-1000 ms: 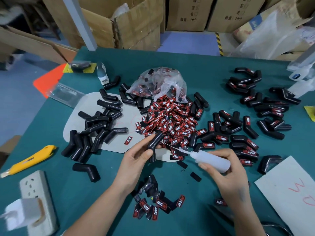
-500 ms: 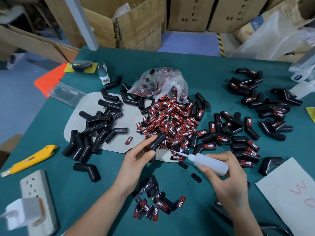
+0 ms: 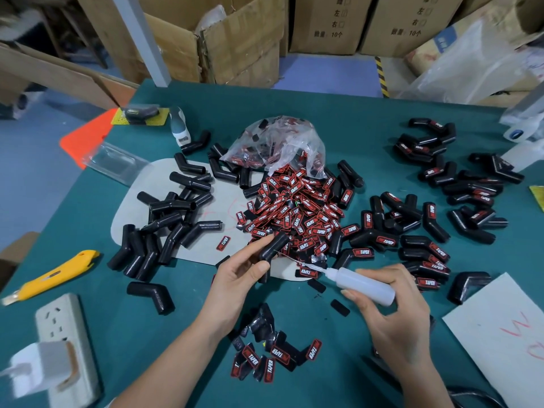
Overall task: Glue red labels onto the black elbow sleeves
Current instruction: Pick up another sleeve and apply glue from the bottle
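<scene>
Head view showed my left hand (image 3: 240, 278) gripping a sleeve (image 3: 273, 245) just before the label pile (image 3: 294, 210), tilted toward the glue bottle (image 3: 365, 285) my right hand (image 3: 394, 316) clasped, needle aimed to dab it.

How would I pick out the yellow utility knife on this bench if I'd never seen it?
Start at the white power strip at the near left corner of the green table. Just beyond it, by the left edge, lies the yellow utility knife, pointing its blade end off the table. It is the only yellow, long, flat tool there; its nearest neighbours are black elbow sleeves.
</scene>
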Motion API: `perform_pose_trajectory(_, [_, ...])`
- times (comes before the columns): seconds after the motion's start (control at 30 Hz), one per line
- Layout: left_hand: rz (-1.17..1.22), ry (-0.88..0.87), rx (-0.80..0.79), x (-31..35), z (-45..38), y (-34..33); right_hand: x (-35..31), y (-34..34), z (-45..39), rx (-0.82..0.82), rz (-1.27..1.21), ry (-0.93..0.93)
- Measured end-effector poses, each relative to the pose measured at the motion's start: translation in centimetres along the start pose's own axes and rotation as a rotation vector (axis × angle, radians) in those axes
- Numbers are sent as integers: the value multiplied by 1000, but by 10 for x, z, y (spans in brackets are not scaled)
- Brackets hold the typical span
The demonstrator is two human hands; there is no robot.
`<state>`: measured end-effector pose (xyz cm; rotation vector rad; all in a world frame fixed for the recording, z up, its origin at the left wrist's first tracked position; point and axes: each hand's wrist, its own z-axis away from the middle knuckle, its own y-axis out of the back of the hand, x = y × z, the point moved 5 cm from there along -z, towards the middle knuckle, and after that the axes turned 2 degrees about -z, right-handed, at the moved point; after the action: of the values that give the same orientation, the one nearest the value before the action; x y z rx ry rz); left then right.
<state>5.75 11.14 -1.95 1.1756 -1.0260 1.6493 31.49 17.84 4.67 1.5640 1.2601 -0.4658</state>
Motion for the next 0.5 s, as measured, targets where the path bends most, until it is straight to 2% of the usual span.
perform_pose_trajectory(0.5, [-22, -7, -28, -4, -1, 2, -3, 0, 0, 10, 12, 22])
